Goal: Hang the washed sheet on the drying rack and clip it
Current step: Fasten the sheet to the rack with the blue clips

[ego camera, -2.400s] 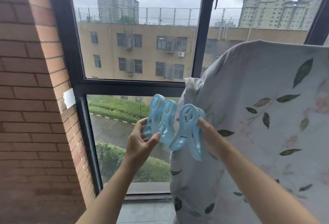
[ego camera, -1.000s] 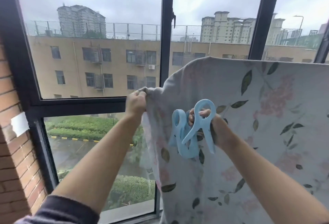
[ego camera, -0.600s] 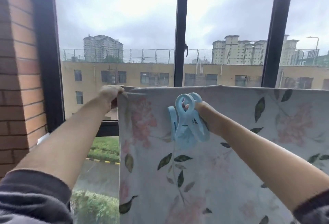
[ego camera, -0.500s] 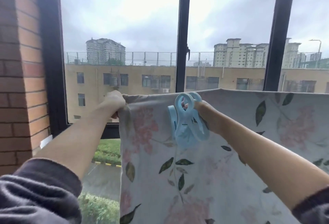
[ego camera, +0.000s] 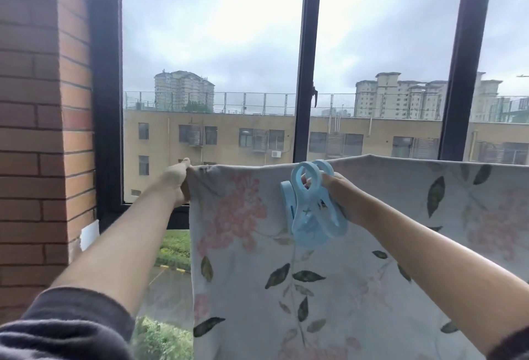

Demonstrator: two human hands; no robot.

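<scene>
I note left hand pinching floral sheet corner; right hand gripping blue plastic clips; unclipped, it may slide off.

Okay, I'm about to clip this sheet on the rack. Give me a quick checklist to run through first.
1. Sheet draped over the rack: ok, its top edge runs level; the rack itself is hidden under the fabric.
2. Left hand grips the sheet's top left corner: ok.
3. Blue clips in the right hand: ok, fingers hooked through a loop.
4. One clip singled out to open: not ok, they hang bunched together.
5. Clip already on the sheet: not ok, none visible.
6. Sheet hangs evenly on the far side: cannot tell, hidden.
</scene>
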